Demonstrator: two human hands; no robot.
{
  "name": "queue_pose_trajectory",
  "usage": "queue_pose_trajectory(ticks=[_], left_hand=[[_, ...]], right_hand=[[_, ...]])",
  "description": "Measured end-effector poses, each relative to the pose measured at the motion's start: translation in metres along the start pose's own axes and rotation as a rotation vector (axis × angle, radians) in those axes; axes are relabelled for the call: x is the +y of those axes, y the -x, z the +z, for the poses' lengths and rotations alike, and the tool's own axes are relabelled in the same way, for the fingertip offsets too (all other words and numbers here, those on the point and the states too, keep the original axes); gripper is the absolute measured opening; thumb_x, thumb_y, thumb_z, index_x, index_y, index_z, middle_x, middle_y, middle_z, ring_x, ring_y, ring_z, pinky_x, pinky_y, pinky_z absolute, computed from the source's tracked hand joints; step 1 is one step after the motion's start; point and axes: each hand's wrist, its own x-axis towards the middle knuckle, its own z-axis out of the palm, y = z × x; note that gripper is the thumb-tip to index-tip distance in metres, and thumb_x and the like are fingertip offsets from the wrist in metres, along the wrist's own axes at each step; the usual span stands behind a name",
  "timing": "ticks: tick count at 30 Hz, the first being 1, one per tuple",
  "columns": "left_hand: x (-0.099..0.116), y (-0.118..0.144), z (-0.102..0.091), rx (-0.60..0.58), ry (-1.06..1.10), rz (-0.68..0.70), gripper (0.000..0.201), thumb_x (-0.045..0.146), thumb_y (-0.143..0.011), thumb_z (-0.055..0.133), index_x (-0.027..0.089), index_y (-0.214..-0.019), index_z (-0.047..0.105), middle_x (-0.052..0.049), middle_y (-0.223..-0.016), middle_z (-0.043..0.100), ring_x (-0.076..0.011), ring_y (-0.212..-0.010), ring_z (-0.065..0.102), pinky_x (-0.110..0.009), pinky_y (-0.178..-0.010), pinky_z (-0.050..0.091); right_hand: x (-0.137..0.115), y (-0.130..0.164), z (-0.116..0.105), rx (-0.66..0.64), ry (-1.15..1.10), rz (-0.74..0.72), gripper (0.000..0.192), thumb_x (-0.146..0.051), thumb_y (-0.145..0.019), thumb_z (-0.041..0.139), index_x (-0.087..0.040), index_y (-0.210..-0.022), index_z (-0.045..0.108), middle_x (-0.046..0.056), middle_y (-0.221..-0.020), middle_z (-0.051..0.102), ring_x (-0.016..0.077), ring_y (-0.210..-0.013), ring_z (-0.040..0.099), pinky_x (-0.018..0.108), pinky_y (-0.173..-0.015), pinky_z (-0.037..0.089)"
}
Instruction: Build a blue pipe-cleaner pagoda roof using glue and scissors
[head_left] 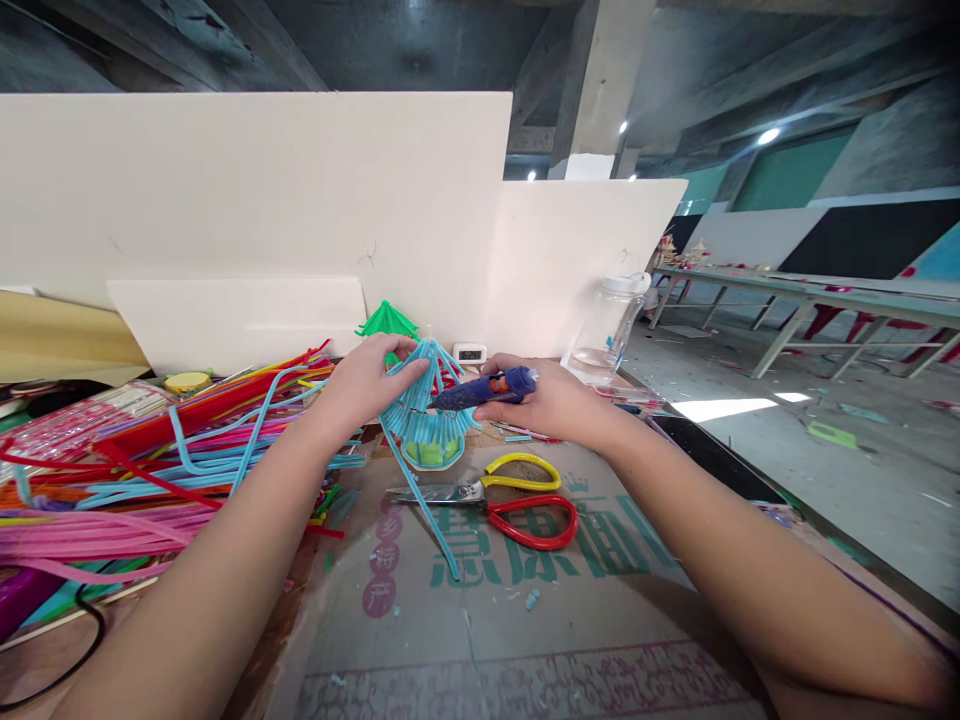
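Note:
My left hand (367, 380) grips the top left of a small light-blue pipe-cleaner structure (427, 425) that stands on the cardboard-covered table (465, 610). One loose blue strand (424, 500) trails from it toward me. My right hand (551, 400) holds a dark blue glue gun (484, 388), its tip pointing left against the structure's upper side. A green paper umbrella shape (386, 320) stands just behind the structure.
Scissors (517, 505) with one yellow and one red handle lie in front of the structure. A heap of coloured pipe cleaners (150, 460) fills the left side. White boards (300, 200) wall the back. A clear jar (607, 325) and a small clock (470, 353) stand behind.

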Motion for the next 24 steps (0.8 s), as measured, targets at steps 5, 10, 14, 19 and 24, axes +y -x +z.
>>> queue_pose_trajectory(ticks=[5, 10, 14, 19, 24], left_hand=[[0.0011, 0.0001, -0.001, -0.002, 0.003, -0.01, 0.044, 0.053, -0.087, 0.05, 0.017, -0.109, 0.064, -0.006, -0.11, 0.066, -0.023, -0.092, 0.06, -0.036, -0.09, 0.045], [0.0013, 0.0002, -0.0007, 0.003, -0.001, -0.004, 0.043, 0.052, -0.087, 0.051, 0.018, -0.109, 0.064, -0.006, -0.11, 0.066, -0.0229, -0.092, 0.06, -0.036, -0.09, 0.045], [0.0011, 0.0004, -0.0004, 0.001, 0.0, -0.006, 0.043, 0.052, -0.087, 0.051, 0.018, -0.109, 0.064, -0.006, -0.11, 0.066, -0.0229, -0.093, 0.06, -0.036, -0.091, 0.045], [0.001, 0.0008, -0.0008, 0.0, -0.002, -0.011, 0.042, 0.052, -0.087, 0.05, 0.018, -0.109, 0.064, -0.006, -0.111, 0.066, -0.0232, -0.093, 0.059, -0.036, -0.091, 0.045], [0.0006, 0.0, -0.0009, -0.002, 0.0, -0.006, 0.043, 0.053, -0.087, 0.05, 0.019, -0.108, 0.065, -0.006, -0.111, 0.067, -0.0228, -0.091, 0.059, -0.036, -0.09, 0.045]], right_hand=[[-0.0035, 0.0009, -0.0019, 0.023, 0.029, 0.007, 0.039, -0.055, -0.076, 0.069, -0.022, -0.097, 0.063, 0.0, -0.081, 0.067, 0.0144, -0.068, 0.056, 0.025, -0.062, 0.036], [-0.0016, 0.0002, -0.0013, 0.042, 0.058, 0.006, 0.041, -0.058, -0.076, 0.067, -0.023, -0.097, 0.062, 0.0, -0.078, 0.066, 0.0139, -0.066, 0.054, 0.025, -0.059, 0.033], [0.0011, -0.0004, -0.0003, 0.064, 0.088, 0.017, 0.04, -0.059, -0.077, 0.065, -0.024, -0.095, 0.061, -0.001, -0.073, 0.063, 0.0138, -0.064, 0.053, 0.024, -0.057, 0.031], [0.0019, -0.0002, 0.0003, 0.076, 0.095, 0.02, 0.04, -0.06, -0.077, 0.065, -0.024, -0.096, 0.061, -0.002, -0.073, 0.063, 0.0138, -0.063, 0.052, 0.025, -0.056, 0.03], [0.0014, -0.0001, 0.0002, 0.091, 0.113, 0.033, 0.042, -0.061, -0.076, 0.065, -0.025, -0.097, 0.062, -0.002, -0.073, 0.064, 0.0137, -0.061, 0.052, 0.025, -0.055, 0.03]])
